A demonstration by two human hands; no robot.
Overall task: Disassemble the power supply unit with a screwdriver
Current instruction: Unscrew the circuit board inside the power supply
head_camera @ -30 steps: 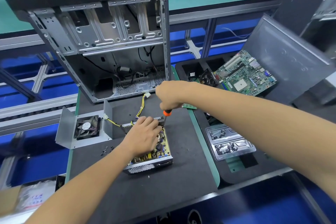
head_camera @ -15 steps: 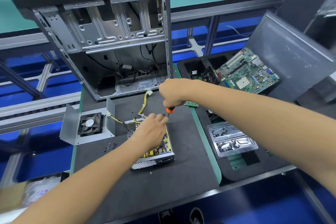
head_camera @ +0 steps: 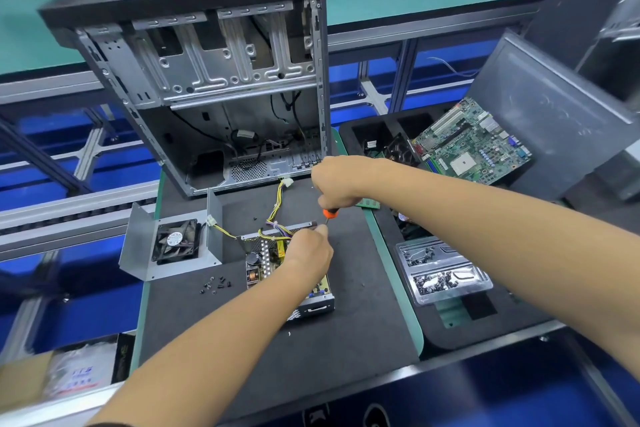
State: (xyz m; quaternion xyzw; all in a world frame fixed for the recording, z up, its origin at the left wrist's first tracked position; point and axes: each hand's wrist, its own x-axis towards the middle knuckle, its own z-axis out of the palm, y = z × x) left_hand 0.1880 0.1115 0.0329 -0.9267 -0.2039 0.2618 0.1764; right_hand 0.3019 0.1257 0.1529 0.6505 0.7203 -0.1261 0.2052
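Two hazards stand out, judged from how things lie now. The larger concerns the power supply, which sits open at the centre of the frame on the dark mat, its circuit board and coils bare. It is steadied by one hand only, so a hard push from the tool could skid it across the mat or tug the yellow wires that run up toward the empty computer case in the upper left. The detached cover with its fan, lying left of centre, also seems joined to those wires and could be dragged along.

The smaller hazard is the tip slipping off a screw and stabbing the board or the steadying fingers, since tip and fingers meet at the same far corner. A freed screw could also roll away; several loose screws already lie on the mat at lower left of the unit, not in the clear tray at right.

Right hand, just above centre, is a closed fist around the handle of the screwdriver, which points down, only its orange collar showing. Left hand rests on the power supply with fingers curled, its fingertips at the tool's tip; whether they pinch a screw I cannot tell.
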